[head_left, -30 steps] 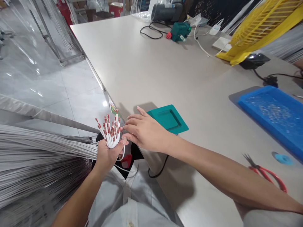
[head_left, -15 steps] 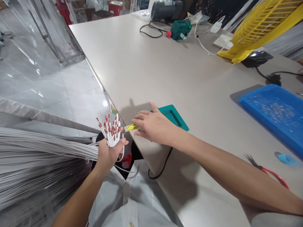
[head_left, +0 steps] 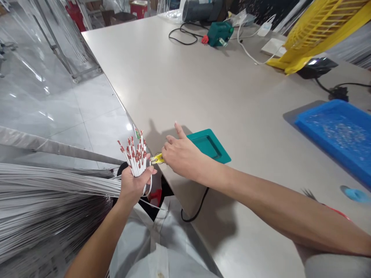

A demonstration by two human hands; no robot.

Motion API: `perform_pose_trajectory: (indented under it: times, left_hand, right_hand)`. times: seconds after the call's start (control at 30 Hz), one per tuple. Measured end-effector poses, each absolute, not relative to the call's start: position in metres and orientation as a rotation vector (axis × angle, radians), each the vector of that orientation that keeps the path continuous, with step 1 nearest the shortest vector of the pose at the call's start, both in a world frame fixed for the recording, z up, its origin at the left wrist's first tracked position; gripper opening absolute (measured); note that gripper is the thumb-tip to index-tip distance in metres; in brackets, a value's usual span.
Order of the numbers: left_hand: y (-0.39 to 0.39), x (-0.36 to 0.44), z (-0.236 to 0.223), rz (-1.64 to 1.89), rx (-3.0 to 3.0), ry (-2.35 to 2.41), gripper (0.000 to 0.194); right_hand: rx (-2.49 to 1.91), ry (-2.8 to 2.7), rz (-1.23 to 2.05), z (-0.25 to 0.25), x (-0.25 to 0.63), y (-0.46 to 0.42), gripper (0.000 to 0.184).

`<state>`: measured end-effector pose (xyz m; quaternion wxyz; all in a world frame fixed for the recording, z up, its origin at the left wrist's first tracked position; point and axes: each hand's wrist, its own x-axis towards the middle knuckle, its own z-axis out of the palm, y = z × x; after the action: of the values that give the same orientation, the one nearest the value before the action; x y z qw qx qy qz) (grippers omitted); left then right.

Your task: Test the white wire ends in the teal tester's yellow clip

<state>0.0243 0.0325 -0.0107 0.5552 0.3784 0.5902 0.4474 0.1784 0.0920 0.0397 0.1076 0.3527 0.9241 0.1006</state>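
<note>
My left hand (head_left: 131, 183) is closed around a bundle of white wires (head_left: 136, 164) whose ends are red and coppery, pointing up. One wire near its fingertips reaches toward the metal tip of a small yellow tool (head_left: 158, 158) at the table's edge. Over that tool lies my right hand (head_left: 181, 156), fingers curled on its rear part and thumb raised apart. The tool's exact kind is hidden by the hand. Behind the right hand sits a flat teal plate (head_left: 216, 144) with a recessed middle, partly covered.
Long white wires (head_left: 58, 189) hang at the left. On the table (head_left: 162, 77) are a blue tray (head_left: 342, 150) of small clear bits, red-handled cutters (head_left: 333, 210), a blue tape roll (head_left: 355, 194), a yellow fan (head_left: 313, 42), a green device (head_left: 218, 34) and a black cable (head_left: 199, 210).
My right hand's fingers have curled in from a flatter pose, and the hand has shifted slightly left. The left hand with the wires has barely moved. The view has shifted a little.
</note>
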Motion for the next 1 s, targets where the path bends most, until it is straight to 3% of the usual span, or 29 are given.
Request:
perform_pose_trajectory:
  times: [0.2, 0.4, 1.0]
  left_hand:
    - [0.032, 0.027, -0.009, 1.056, 0.875, 1.426, 0.045]
    - [0.034, 0.027, -0.008, 1.026, 0.910, 1.473, 0.041]
    - [0.033, 0.026, -0.010, 1.012, 0.920, 1.449, 0.042]
  right_hand:
    - [1.046, 2.762, 0.071, 0.037, 0.183, 0.098, 0.021]
    - [1.108, 2.782, 0.148, 0.034, 0.185, 0.093, 0.014]
    - [1.123, 2.787, 0.170, 0.028, 0.185, 0.093, 0.016]
